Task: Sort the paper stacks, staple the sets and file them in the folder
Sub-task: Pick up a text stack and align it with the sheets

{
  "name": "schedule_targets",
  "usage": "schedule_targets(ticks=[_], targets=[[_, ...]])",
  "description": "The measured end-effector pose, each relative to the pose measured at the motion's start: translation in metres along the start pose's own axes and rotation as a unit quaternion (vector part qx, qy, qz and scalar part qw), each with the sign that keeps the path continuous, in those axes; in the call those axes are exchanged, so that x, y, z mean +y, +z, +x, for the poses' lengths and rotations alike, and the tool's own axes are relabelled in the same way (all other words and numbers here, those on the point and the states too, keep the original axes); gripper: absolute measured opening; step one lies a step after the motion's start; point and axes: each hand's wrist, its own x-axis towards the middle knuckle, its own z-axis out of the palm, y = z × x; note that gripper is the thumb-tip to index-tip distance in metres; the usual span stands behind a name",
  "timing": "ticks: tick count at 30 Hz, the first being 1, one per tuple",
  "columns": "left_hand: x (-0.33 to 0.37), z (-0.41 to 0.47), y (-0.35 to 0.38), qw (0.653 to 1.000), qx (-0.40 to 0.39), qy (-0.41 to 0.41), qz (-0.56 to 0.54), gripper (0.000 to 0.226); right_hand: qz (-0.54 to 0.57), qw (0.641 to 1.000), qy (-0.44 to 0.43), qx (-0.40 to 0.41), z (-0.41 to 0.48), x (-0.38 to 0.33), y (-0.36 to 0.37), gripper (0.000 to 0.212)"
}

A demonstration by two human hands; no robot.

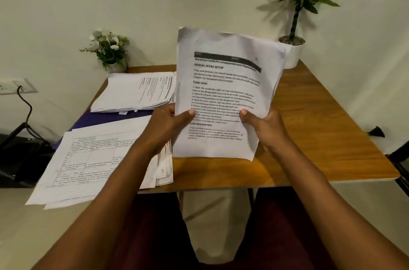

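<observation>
Both hands hold one sheaf (225,92) of printed sheets upright above the middle of the table (321,137). The left hand (170,125) grips its left edge and the right hand (265,128) its right edge, each with the thumb pressed on the front page. The fingers of both are hidden behind the paper. The sheaf's top corners are blurred and its top right edge fans out, so the number of sheets cannot be told. Its lower edge hangs above the wood, apart from it.

Near the far left corner lies the far stack (137,92), its right side hidden behind the sheaf. The near stack (88,159), with printed grids on top, lies at the near left corner and juts out over the table's left and near edges. The left forearm crosses it and covers its right part. Between the two stacks shows a purple strip of the folder (106,117); the rest lies under the paper.

From the sheaf to the right edge and the near right corner the table shows bare wood. A plant (296,4) in a white pot stands at the far right corner, partly behind the sheaf. Flowers (110,48) stand at the far edge behind the far stack. Beyond the right edge sits a small dark thing (376,131), too small to make out. To the left, a cable (26,106) runs down from a wall socket (15,88).
</observation>
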Motion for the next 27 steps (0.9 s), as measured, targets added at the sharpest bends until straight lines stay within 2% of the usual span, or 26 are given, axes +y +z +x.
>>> schedule_targets(ticks=[3, 7, 9, 13, 18, 22, 27], targets=[[0.009, 0.003, 0.009, 0.999, 0.017, 0.040, -0.013, 0.026, -0.062, 0.998, -0.021, -0.012, 0.000, -0.005, 0.005, 0.013], [0.010, 0.004, 0.018, 0.995, 0.060, 0.077, -0.038, 0.018, -0.068, 0.996, -0.056, -0.012, 0.001, -0.016, 0.004, 0.016], [-0.001, 0.002, 0.023, 0.995, 0.063, 0.066, -0.050, 0.020, -0.079, 0.995, -0.060, -0.013, -0.001, -0.013, 0.002, 0.018], [-0.022, -0.005, 0.031, 0.996, 0.067, 0.032, -0.041, 0.033, -0.095, 0.995, -0.033, -0.007, -0.007, 0.002, 0.002, 0.009], [-0.028, -0.004, 0.029, 0.995, 0.071, 0.038, -0.058, 0.036, -0.082, 0.995, -0.050, -0.002, -0.007, 0.001, 0.002, 0.015], [-0.035, -0.009, 0.035, 0.996, 0.068, 0.025, -0.057, 0.043, -0.087, 0.996, -0.035, 0.005, -0.011, 0.012, 0.004, 0.010], [-0.041, -0.011, 0.033, 0.995, 0.070, 0.036, -0.065, 0.035, -0.095, 0.995, -0.036, 0.012, -0.011, 0.012, 0.000, 0.012]])
